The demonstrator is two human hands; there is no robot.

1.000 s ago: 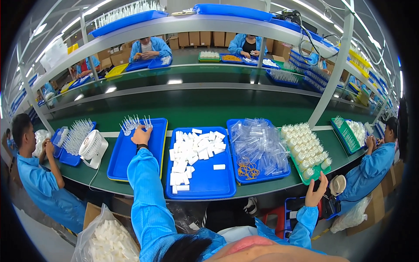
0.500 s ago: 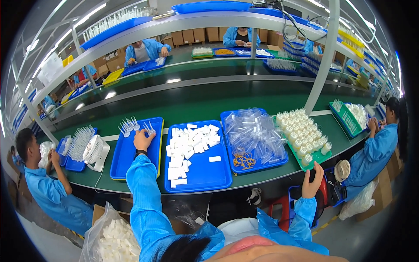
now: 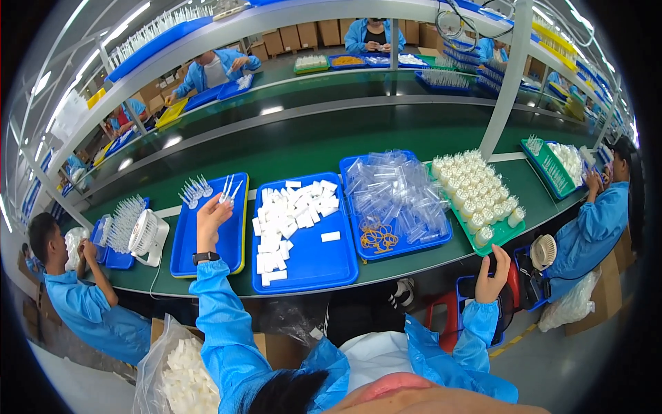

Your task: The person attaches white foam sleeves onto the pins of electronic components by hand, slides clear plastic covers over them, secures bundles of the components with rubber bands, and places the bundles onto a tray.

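Left hand (image 3: 212,215) over blue tray (image 3: 186,248), perhaps pinching clear tubes (image 3: 227,190); right hand (image 3: 493,276) at green tray (image 3: 507,231).

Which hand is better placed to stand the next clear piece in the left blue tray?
Left. The left hand is over the left blue tray, fingertips at the clear upright pieces. The right hand hangs off the bench edge, below the green tray.

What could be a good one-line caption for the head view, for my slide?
Left hand places clear plastic pieces on a blue tray while the right hand touches the green bench edge.
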